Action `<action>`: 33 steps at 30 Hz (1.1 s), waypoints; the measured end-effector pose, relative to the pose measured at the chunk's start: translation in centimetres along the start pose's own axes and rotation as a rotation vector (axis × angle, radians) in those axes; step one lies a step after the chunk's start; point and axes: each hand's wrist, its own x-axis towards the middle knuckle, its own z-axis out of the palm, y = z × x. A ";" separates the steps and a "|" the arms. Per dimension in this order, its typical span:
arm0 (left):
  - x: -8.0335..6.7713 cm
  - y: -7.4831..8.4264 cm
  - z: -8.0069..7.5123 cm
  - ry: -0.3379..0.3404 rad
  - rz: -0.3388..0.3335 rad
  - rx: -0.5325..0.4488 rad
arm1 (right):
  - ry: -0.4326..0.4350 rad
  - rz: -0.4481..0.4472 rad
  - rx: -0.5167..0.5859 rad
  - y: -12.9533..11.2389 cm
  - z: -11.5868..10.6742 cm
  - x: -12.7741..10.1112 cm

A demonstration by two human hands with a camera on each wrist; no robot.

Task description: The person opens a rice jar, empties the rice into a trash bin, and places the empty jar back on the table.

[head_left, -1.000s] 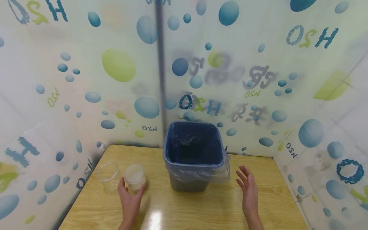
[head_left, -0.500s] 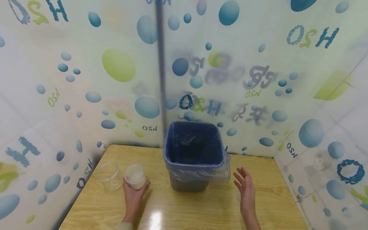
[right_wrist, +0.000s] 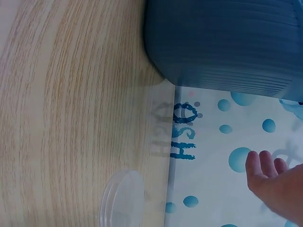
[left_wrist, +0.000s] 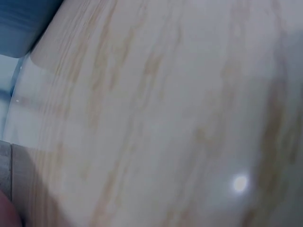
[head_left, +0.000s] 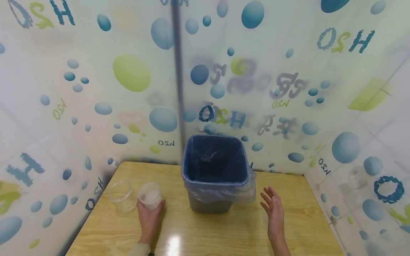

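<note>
1. The bin [head_left: 216, 170], lined with a blue bag, stands at the centre of the frame on the wooden table [head_left: 237, 231]; nothing shows clearly inside it.
2. At lower left, the left hand [head_left: 148, 217] curls round a small cup [head_left: 150, 195] holding something white.
3. The cup stands upright, mouth up, its long axis vertical.
4. An empty clear jar [head_left: 120, 195] stands just beside it, further left.
5. The right hand [head_left: 273, 209], lower right of the bin, has relaxed, spread fingers and holds nothing.

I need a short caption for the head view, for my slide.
Left hand grips a white-filled jar beside an empty jar; right hand open near the lined bin.
</note>
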 end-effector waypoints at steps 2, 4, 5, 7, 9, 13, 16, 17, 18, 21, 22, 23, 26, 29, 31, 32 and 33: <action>0.1 0.0 -0.1 -0.005 -0.007 0.013 | -0.002 -0.004 0.001 0.1 0.0 0.0; 0.1 0.1 -0.3 -0.011 -0.018 0.022 | -0.005 -0.009 0.007 0.1 0.0 0.0; 0.1 0.2 -0.4 -0.016 -0.022 0.024 | -0.005 -0.012 0.009 0.1 0.0 0.0; 0.0 0.4 -0.6 -0.027 -0.027 0.017 | -0.003 -0.020 0.013 0.2 -0.1 -0.1; -0.2 0.7 -0.9 -0.038 -0.020 0.012 | 0.003 -0.030 0.018 0.3 -0.1 -0.2; -0.4 1.6 -1.2 -0.052 0.048 0.027 | 0.017 -0.051 0.030 0.3 -0.1 -0.3; -0.4 2.8 -1.4 -0.047 0.144 0.047 | 0.010 -0.090 0.047 0.1 -0.1 -0.3; -0.4 3.3 -1.5 -0.045 0.178 0.042 | 0.006 -0.109 0.052 0.0 -0.1 -0.2; -0.4 3.8 -1.5 -0.043 0.210 0.043 | 0.000 -0.126 0.053 -0.2 -0.1 -0.2; -0.4 5.2 -1.7 -0.051 0.297 0.024 | -0.017 -0.165 0.056 -1.0 -0.1 -0.3; -0.4 5.7 -1.7 -0.062 0.317 0.011 | -0.022 -0.176 0.056 -1.2 -0.1 -0.3; -0.5 6.2 -1.8 -0.070 0.344 0.006 | -0.026 -0.184 0.053 -1.6 0.0 -0.3; -0.7 7.9 -1.9 -0.094 0.438 0.002 | -0.038 -0.206 0.054 -2.5 0.1 -0.6; -0.9 9.4 -2.0 -0.100 0.552 0.016 | -0.041 -0.248 0.064 -3.5 0.3 -0.9; -1.1 10.3 -2.0 -0.109 0.609 0.026 | -0.045 -0.285 0.075 -4.1 0.5 -1.1; -1.3 10.8 -2.0 -0.115 0.631 0.027 | -0.046 -0.303 0.081 -4.4 0.5 -1.2; -1.5 11.4 -2.1 -0.118 0.649 0.036 | -0.048 -0.320 0.085 -4.6 0.6 -1.3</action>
